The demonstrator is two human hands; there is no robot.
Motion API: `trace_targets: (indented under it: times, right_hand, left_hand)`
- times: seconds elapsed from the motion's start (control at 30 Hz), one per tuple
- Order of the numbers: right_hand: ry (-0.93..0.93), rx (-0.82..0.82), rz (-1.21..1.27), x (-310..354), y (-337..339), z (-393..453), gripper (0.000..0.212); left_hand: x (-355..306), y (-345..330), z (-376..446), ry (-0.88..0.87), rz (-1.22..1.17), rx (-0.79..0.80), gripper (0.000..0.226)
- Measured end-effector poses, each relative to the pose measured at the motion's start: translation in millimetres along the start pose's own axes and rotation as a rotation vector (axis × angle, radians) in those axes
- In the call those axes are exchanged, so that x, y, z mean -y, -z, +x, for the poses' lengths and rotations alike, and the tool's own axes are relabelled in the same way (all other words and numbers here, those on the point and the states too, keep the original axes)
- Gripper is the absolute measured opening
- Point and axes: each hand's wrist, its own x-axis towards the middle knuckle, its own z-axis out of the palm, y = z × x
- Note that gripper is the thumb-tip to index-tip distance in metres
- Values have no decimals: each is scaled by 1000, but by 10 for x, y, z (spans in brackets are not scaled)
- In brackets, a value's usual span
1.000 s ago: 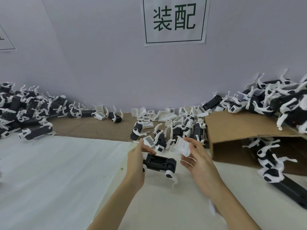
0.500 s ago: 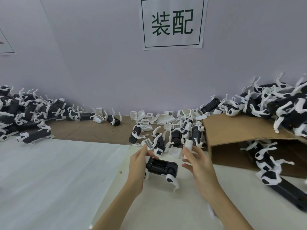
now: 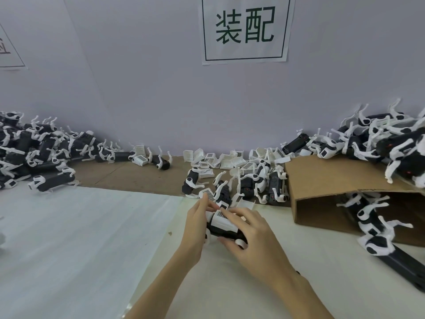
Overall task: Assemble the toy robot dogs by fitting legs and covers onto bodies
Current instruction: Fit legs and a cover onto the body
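Pale lilac wall backs the bench, with one whole white paper sign with two green characters (image 3: 244, 28) taped up high. Below it a white sheet-covered table (image 3: 69, 238) runs toward a bare brown strip at the far edge.

Two hands work at the middle. One black plastic toy dog body (image 3: 222, 231) lies on the table between them, its long axis running from near right to far left, one white wheel-like joint showing at its near right end. One white ribbed plastic cover with a barcode label (image 3: 222, 219) sits on top of the body. The left hand (image 3: 195, 229) grips the body's far left end, fingers curled round it. The right hand (image 3: 250, 236) clasps body and cover together — fingers over the cover, thumb under the near side.

Three heaps of black-and-white toy dogs lie around: far left heap (image 3: 30, 153), middle heap (image 3: 243, 183) among too many loose white covers to count, and far right heap (image 3: 377, 143) on one open brown cardboard box (image 3: 326, 180).
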Motion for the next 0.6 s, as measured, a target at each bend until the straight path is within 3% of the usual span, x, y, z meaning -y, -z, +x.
trace_targets:
  times: [0.13, 0.37, 0.6]
  right_hand:
    - [16, -27, -149, -8, 58, 26, 68]
    - [-22, -17, -59, -93, 116, 16, 63]
    - [-21, 11, -68, -138, 52, 7, 66]
  left_hand:
    - [-4, -13, 4, 50, 38, 24, 50]
    - [-36, 36, 20, 3, 38, 195, 57]
    - [-32, 66, 22, -34, 76, 255, 32]
